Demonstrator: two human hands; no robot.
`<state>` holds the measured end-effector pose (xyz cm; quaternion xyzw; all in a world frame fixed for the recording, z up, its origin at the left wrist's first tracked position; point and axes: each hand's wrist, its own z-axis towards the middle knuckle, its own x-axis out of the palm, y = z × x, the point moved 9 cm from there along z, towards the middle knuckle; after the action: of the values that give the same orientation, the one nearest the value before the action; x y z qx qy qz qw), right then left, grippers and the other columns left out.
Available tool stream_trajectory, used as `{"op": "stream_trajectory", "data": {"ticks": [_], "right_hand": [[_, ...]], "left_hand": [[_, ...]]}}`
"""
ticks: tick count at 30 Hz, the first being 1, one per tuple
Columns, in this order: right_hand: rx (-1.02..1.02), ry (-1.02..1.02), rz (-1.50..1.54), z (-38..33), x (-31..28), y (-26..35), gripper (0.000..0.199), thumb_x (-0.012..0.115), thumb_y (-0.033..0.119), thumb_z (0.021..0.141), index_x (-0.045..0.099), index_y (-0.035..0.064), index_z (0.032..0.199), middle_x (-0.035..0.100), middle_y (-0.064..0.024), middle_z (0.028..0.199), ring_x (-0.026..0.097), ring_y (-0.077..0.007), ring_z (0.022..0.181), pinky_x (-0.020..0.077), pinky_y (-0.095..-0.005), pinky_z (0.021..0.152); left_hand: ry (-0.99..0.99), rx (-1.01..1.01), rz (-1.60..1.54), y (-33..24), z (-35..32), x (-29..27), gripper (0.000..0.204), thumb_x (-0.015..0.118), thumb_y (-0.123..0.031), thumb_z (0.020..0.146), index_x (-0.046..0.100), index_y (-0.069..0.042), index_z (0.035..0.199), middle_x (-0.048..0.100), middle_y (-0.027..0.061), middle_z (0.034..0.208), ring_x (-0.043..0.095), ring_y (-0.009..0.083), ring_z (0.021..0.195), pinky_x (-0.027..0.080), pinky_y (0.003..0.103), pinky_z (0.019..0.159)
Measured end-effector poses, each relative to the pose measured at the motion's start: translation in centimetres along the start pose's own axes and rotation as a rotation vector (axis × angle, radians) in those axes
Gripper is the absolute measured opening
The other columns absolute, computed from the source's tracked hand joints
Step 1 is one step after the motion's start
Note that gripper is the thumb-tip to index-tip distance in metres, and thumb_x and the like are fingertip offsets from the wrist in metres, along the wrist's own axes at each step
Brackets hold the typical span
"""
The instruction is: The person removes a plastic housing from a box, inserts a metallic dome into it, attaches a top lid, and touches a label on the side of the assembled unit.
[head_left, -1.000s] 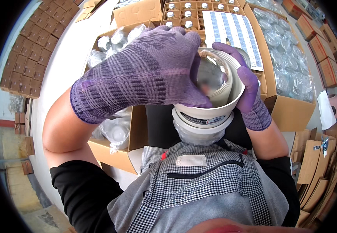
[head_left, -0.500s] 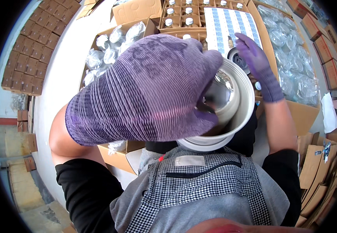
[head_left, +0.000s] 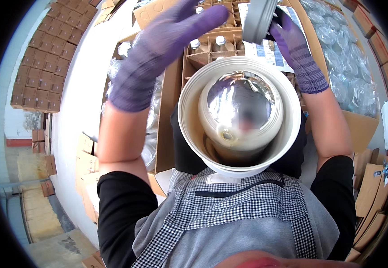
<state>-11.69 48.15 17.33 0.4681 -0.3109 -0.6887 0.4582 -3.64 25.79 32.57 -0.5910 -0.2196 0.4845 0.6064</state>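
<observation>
A white round casing stands upright against my apron, its mouth facing up. Inside it sits a silvered glass liner, mirror-bright and rounded on top. My left hand, in a purple glove, hovers above and left of the casing with fingers spread and nothing in it. Above and right of the casing, my right hand, gloved too, grips a grey round lid by its edge. Neither hand touches the casing; what holds it up is hidden.
A cardboard box with divider cells holds several capped pieces behind the casing. Boxes of plastic-wrapped glass liners stand at right and at left. Brown cartons are stacked far left; flat cardboard lies at right.
My left hand has lifted off the liner and opened, moving up and left. The liner now shows uncovered in the casing. My right hand has risen with the grey lid.
</observation>
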Motion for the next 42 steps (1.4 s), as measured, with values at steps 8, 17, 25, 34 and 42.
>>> {"op": "stream_trajectory", "data": {"ticks": [8, 17, 25, 34, 42], "right_hand": [[0.055, 0.298, 0.838, -1.2, 2.5, 11.1, 0.064, 0.050, 0.056, 0.102, 0.058, -0.0002, 0.133, 0.069, -0.0138, 0.112, 0.071, -0.0234, 0.095, 0.0597, -0.0353, 0.082], [-0.118, 0.143, 0.772, -5.1, -3.6, 14.4, 0.050, 0.044, 0.035, 0.105, 0.054, -0.0041, 0.134, 0.060, -0.0188, 0.132, 0.058, -0.0262, 0.122, 0.0443, -0.0384, 0.108], [-0.747, 0.294, -0.043, -8.9, 0.0, 16.3, 0.051, 0.043, 0.037, 0.106, 0.055, -0.0053, 0.133, 0.058, -0.0269, 0.135, 0.055, -0.0384, 0.130, 0.0446, -0.0494, 0.111], [-0.008, 0.678, 1.350, -7.1, 4.9, 11.9, 0.056, 0.051, 0.036, 0.097, 0.056, -0.0095, 0.131, 0.056, -0.0197, 0.137, 0.053, -0.0300, 0.131, 0.0386, -0.0400, 0.115], [0.069, 0.803, 1.464, -5.9, 7.7, 9.2, 0.045, 0.053, 0.031, 0.093, 0.068, -0.0079, 0.110, 0.052, -0.0225, 0.140, 0.052, -0.0351, 0.130, 0.0388, -0.0435, 0.115]], "left_hand": [[-0.068, 0.312, -0.173, 2.8, 1.7, 1.2, 0.058, 0.063, -0.041, 0.096, 0.059, 0.003, 0.134, 0.066, 0.0132, 0.123, 0.062, 0.0203, 0.112, 0.049, 0.033, 0.099], [0.461, 0.634, 0.191, -3.0, -4.4, 1.8, 0.083, 0.095, -0.038, 0.054, 0.070, 0.003, 0.122, 0.069, 0.0217, 0.124, 0.064, 0.0380, 0.122, 0.044, 0.050, 0.111], [0.541, 0.728, 0.412, -2.6, -5.4, 3.1, 0.087, 0.089, -0.054, 0.058, 0.070, 0.004, 0.120, 0.066, 0.0282, 0.125, 0.061, 0.0444, 0.123, 0.035, 0.061, 0.115], [0.325, 0.517, 0.671, -2.6, -5.7, 4.9, 0.079, 0.081, -0.051, 0.071, 0.068, 0.002, 0.127, 0.070, 0.0206, 0.122, 0.063, 0.0383, 0.123, 0.045, 0.047, 0.110], [0.242, 0.330, 1.039, -2.9, -5.4, 9.2, 0.054, 0.067, -0.044, 0.090, 0.069, -0.005, 0.128, 0.072, 0.0234, 0.112, 0.073, 0.0351, 0.102, 0.056, 0.039, 0.091]]}}
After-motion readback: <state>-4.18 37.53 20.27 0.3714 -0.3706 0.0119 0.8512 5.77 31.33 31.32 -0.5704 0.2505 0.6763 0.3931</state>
